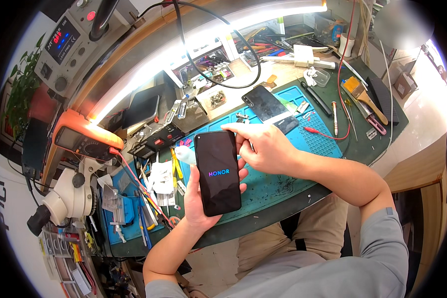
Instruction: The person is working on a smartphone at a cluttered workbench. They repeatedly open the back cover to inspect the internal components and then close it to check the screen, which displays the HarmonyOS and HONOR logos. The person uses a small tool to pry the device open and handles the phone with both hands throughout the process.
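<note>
Head view: at centre, the left hand [194, 204] grips a lit phone [217, 174]. The right hand [270, 149], half-curled, has its index finger at the phone's top edge; whether it grips is unclear. A steady left hold, clear of the front, seems best.

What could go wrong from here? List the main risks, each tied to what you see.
1. The lit phone is tilted up in the left hand, so it might slip onto the blue mat if that grip loosens.
2. The right hand has its index finger at the phone's top edge; a hard push there could tip it.
3. A red lead lies near the right forearm, which might snag it.
</note>
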`<state>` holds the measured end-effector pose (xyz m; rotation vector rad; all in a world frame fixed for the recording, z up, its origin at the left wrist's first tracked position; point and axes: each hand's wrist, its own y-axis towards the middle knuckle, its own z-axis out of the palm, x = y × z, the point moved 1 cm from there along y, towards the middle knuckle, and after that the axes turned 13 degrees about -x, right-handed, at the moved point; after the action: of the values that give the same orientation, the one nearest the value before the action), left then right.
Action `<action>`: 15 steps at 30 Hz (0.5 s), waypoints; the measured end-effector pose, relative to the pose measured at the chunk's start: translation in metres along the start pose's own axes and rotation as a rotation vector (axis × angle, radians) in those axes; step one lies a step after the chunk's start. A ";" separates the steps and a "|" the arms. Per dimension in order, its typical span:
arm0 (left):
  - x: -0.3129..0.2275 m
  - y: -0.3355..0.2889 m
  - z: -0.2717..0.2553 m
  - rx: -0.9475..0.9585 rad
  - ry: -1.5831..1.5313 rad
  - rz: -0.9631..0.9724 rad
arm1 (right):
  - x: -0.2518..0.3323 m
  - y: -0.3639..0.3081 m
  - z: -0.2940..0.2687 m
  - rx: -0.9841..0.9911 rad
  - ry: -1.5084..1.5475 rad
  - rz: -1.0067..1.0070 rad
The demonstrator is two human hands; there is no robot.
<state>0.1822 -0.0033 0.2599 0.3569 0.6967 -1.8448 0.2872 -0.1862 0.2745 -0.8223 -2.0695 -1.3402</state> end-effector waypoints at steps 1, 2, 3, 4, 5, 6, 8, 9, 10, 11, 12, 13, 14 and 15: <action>0.000 0.000 0.000 0.001 0.001 0.001 | 0.001 0.001 0.000 0.007 -0.005 0.016; 0.000 0.000 0.000 0.003 0.002 0.002 | 0.001 0.001 -0.001 0.015 -0.009 0.033; 0.000 0.000 -0.001 0.002 0.004 0.003 | 0.002 0.001 -0.001 0.013 -0.008 0.029; 0.000 0.000 -0.001 0.001 0.006 0.003 | 0.002 0.001 -0.001 0.011 -0.007 0.024; 0.000 0.000 -0.001 0.001 0.008 0.004 | 0.003 0.001 -0.001 0.009 -0.006 0.020; 0.000 0.000 -0.001 0.000 0.009 0.003 | 0.002 0.001 -0.001 0.015 -0.001 0.031; 0.000 0.000 0.000 -0.001 0.011 0.001 | 0.002 0.001 -0.001 0.029 0.010 0.053; 0.000 0.000 0.000 -0.004 0.008 -0.001 | 0.002 0.001 -0.001 0.022 0.005 0.042; 0.000 0.000 -0.001 -0.007 0.006 -0.002 | 0.002 0.001 -0.001 0.016 0.001 0.032; 0.000 0.000 -0.001 -0.010 0.003 -0.004 | 0.001 0.001 -0.001 0.010 -0.004 0.022; 0.000 0.000 -0.001 -0.014 0.006 -0.004 | 0.002 0.001 -0.001 0.015 0.006 0.034; 0.000 -0.001 0.000 -0.017 0.008 -0.004 | 0.004 0.002 -0.002 0.020 0.016 0.045; 0.000 -0.001 0.000 -0.021 0.011 -0.003 | 0.005 0.002 -0.002 0.025 0.025 0.057; -0.001 -0.001 0.000 -0.019 0.008 -0.005 | 0.004 0.002 -0.002 0.021 0.020 0.049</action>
<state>0.1818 -0.0027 0.2602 0.3500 0.7207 -1.8411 0.2858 -0.1867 0.2797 -0.8421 -2.0315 -1.2927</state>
